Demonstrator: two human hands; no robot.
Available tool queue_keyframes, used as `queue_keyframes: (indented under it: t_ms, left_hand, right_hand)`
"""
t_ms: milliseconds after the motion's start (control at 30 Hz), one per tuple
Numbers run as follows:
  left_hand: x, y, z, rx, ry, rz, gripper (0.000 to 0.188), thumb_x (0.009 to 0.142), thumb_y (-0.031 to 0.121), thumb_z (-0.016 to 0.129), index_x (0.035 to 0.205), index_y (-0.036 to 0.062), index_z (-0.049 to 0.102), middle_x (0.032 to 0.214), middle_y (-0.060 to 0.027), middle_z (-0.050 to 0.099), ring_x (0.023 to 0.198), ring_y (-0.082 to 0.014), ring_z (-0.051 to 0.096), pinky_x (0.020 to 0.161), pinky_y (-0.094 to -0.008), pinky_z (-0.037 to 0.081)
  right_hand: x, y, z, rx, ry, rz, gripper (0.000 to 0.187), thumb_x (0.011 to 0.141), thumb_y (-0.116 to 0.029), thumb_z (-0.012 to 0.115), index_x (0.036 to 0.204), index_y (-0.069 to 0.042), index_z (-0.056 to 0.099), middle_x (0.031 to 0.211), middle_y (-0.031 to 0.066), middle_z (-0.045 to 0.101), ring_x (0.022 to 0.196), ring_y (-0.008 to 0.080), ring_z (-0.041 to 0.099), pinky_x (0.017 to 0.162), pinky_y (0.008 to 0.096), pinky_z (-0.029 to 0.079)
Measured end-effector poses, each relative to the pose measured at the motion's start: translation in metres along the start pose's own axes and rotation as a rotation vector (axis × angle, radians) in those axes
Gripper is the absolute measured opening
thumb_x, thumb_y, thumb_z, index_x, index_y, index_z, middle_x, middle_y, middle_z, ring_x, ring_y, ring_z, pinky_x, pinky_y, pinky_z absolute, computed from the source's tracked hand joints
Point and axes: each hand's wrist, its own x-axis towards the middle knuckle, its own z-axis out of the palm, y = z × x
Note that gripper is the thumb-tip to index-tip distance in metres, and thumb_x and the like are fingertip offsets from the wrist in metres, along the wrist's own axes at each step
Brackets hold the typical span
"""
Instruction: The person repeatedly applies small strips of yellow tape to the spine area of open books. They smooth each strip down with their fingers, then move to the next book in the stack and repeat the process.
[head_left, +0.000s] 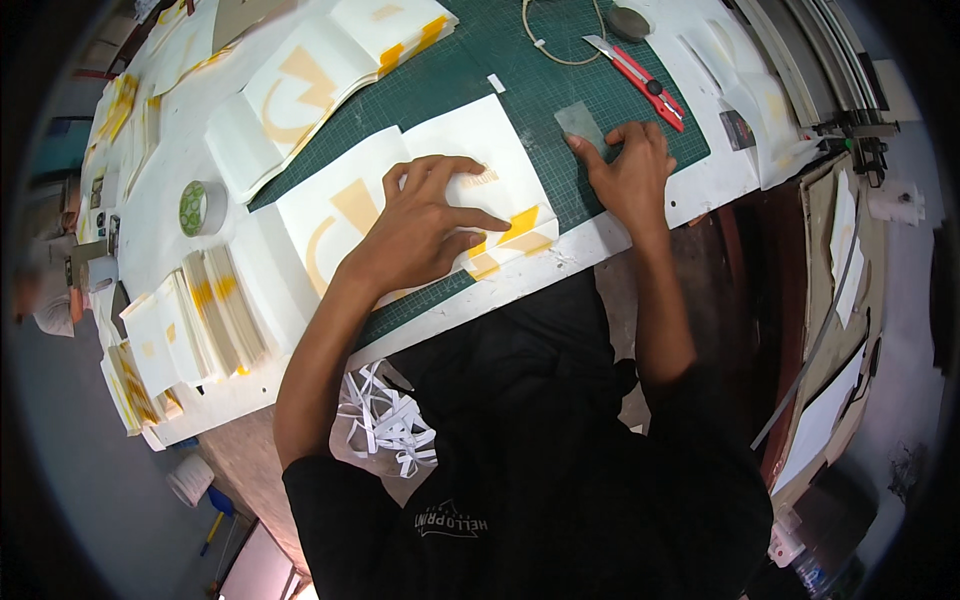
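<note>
Left grip (425, 215) spread over printed sheet (500, 145), right grip (630, 172) parted at translucent card (579, 120) (red cutter (634, 80) nearby).

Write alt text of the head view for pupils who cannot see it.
The left hand is spread over printed white paper on a green mat; the right hand is at a grey card. A red cutter lies beyond.

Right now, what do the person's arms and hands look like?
The person wears a black shirt with a small pale print on the front. Its short black sleeves end near the elbows. The left hand and right hand are bare: no gloves or watch show.
</note>
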Motion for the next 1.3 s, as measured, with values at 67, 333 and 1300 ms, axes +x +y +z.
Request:
queue_keyframes:
  t_ms: [67, 333, 1300]
  left_hand:
    - [0.002, -0.001, 0.000, -0.005, -0.009, -0.010, 0.027, 0.091, 0.015, 0.081, 0.113, 0.0299, 0.085, 0.151, -0.0103, 0.052, 0.145, -0.0317, 0.040, 0.122, -0.0568, 0.020]
    - [-0.001, -0.003, -0.001, -0.085, -0.033, -0.056, 0.028, 0.089, 0.014, 0.084, 0.112, 0.0302, 0.085, 0.150, -0.0096, 0.052, 0.148, -0.0307, 0.037, 0.125, -0.0589, 0.016]
    - [-0.010, 0.051, 0.039, 0.064, 0.306, -0.178, 0.031, 0.087, 0.020, 0.085, 0.114, 0.0069, 0.074, 0.105, -0.0100, 0.066, 0.106, -0.0308, 0.061, 0.104, -0.0496, 0.041]
  right_hand:
    - [0.006, -0.006, -0.012, 0.120, -0.141, 0.064, 0.040, 0.090, -0.031, 0.086, 0.102, -0.001, 0.064, 0.098, 0.0187, 0.068, 0.092, 0.0359, 0.067, 0.085, 0.0506, 0.046]
    - [-0.109, -0.027, -0.023, 0.803, -0.241, 0.102, 0.036, 0.100, -0.011, 0.072, 0.132, 0.002, 0.061, 0.072, 0.0127, 0.063, 0.064, 0.0111, 0.063, 0.058, 0.0293, 0.049]
    - [-0.026, 0.027, -0.006, 0.429, 0.175, -0.012, 0.034, 0.101, -0.020, 0.075, 0.123, 0.004, 0.068, 0.075, 0.0158, 0.069, 0.062, 0.0280, 0.068, 0.058, 0.0371, 0.052]
